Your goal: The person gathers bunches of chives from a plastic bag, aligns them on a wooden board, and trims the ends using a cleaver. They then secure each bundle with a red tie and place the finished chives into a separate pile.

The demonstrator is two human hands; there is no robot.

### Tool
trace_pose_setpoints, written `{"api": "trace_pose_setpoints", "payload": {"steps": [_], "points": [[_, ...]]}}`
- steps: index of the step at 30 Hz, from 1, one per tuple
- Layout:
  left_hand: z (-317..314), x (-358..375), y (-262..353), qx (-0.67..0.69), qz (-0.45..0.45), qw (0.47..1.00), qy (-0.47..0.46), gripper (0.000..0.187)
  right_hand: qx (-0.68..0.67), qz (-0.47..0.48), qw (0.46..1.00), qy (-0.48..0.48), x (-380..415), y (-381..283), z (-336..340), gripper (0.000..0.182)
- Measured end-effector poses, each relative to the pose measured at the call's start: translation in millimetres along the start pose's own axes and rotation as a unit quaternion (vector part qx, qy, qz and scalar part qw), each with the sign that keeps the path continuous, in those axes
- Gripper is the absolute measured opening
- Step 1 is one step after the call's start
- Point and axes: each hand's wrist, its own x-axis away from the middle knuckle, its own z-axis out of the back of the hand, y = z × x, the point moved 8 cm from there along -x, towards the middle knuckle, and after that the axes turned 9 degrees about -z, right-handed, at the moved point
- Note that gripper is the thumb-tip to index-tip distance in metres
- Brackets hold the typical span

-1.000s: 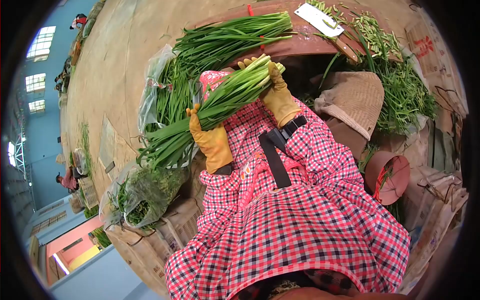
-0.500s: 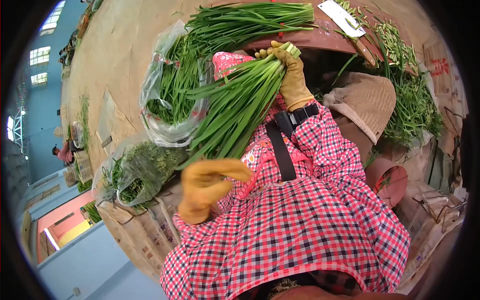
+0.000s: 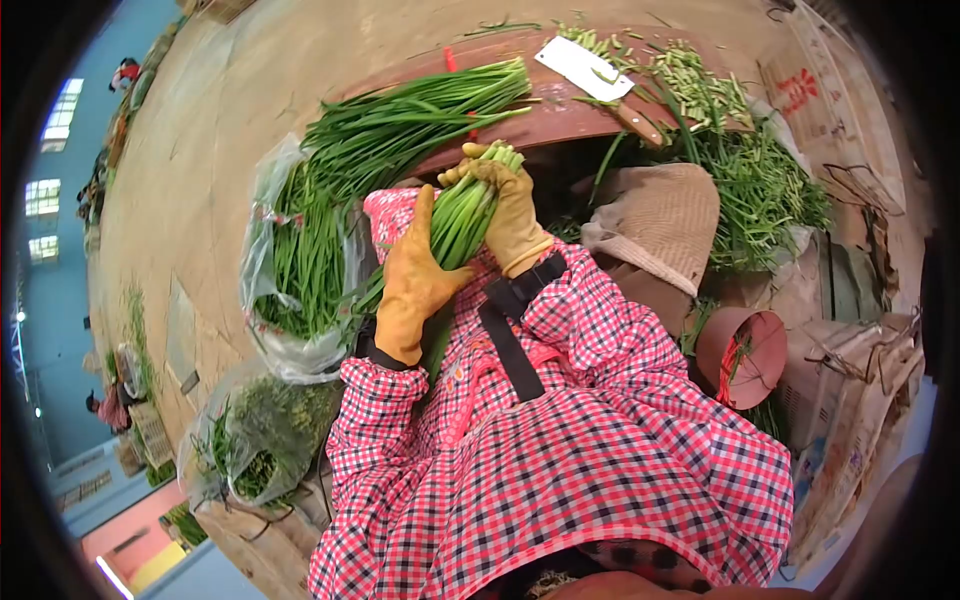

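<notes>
My right hand [image 3: 507,212], in a yellow work glove, is closed round a bunch of long green leafy stalks [image 3: 462,222], with the pale cut ends poking out above the fingers. Against the left side of this bunch lies my left hand [image 3: 415,275], gloved too, its thumb and forefinger spread wide; leaves pass behind it. Just beyond, a larger pile of the same stalks [image 3: 415,110] rests on a reddish-brown board [image 3: 545,115]. A cleaver [image 3: 585,68] with a wooden handle lies flat on that board, beside short cut pieces [image 3: 690,85].
To the left stand a clear plastic bag of green stalks [image 3: 305,265] and another bag of greens [image 3: 280,430]. On the right are a woven tan cover [image 3: 665,215], heaped trimmings [image 3: 765,200], a reddish container [image 3: 760,350] and a crate [image 3: 850,380]. A distant person [image 3: 112,410] is at far left.
My left hand has swung up from near my lap to the held bunch, its fingers now spread. The view has shifted, so the board and bags appear lower and further left.
</notes>
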Motion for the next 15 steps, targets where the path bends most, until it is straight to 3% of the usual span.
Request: {"api": "trace_pose_setpoints", "payload": {"steps": [3,4,7,9,11,12,13,14,15], "points": [[-9.0,-13.1,-2.2,0.023,0.039,0.999,0.013,0.09,-0.017,0.004,1.0,-0.018,-8.7,-13.3,-4.4,0.028],[-7.4,-19.7,0.7,0.06,-0.02,0.996,0.066,0.07,-0.019,0.003,0.999,-0.027,-11.5,-18.1,-8.6,0.028],[-1.4,-46.1,25.4,0.053,0.025,0.998,0.038,0.057,0.057,-0.035,0.997,-0.03,-25.3,-48.1,-22.9,0.036],[-7.9,-77.1,33.9,0.068,0.005,0.997,0.017,0.051,0.128,-0.052,0.989,-0.053,-40.9,-84.8,-28.8,0.039],[-7.9,-99.3,48.5,0.08,0.011,0.996,-0.03,0.051,0.175,0.093,0.98,-0.027,-51.5,-141.5,-21.8,0.032],[-16.9,-111.0,43.7,0.112,-0.015,0.993,-0.034,0.052,0.238,0.147,0.959,0.046,-54.2,-172.6,-7.1,0.033],[-18.1,-117.8,47.5,0.11,-0.001,0.993,-0.04,0.05,0.296,0.197,0.927,0.117,-54.9,-204.1,8.8,0.033],[-19.2,-124.3,56.4,0.107,0.012,0.993,-0.047,0.048,0.571,0.191,0.782,0.164,-67.0,-225.2,35.0,0.036],[-21.5,-131.3,60.6,0.105,0.025,0.993,-0.053,0.046,0.789,0.164,0.559,0.197,-78.2,-233.3,60.5,0.042]]}}
